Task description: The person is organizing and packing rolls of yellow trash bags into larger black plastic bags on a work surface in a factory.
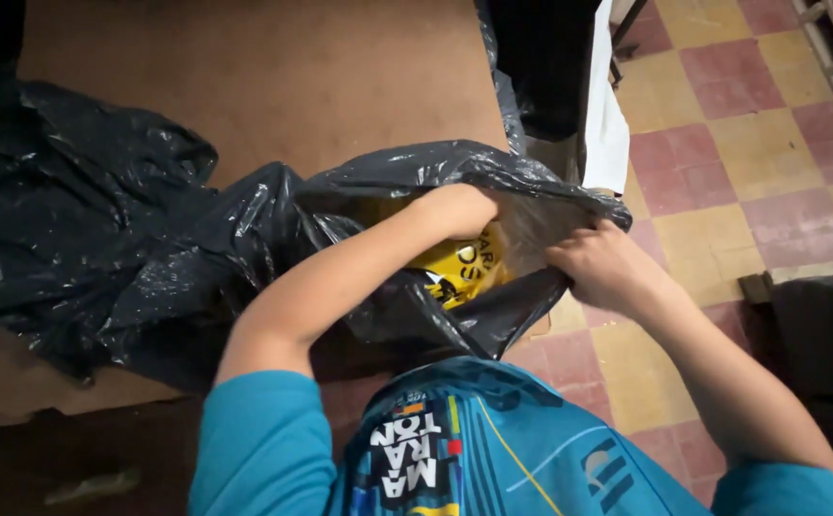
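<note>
Inside black bag (245, 239), left hand (455, 210) meets yellow packet (459, 260); right hand (603, 268) pinches rim.

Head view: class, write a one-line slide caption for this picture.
Left hand reaches into an open black plastic bag holding something yellow, while the right hand grips the bag's edge.

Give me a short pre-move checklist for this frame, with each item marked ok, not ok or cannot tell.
1. Black plastic bag mouth held open: ok.
2. Right hand gripping the bag's rim: ok.
3. Left hand inside the bag mouth: ok.
4. Left hand's grasp on the yellow item: cannot tell, fingers hidden.
5. Bag supported by the brown table: ok.
6. Bag free of tears: cannot tell.
</note>
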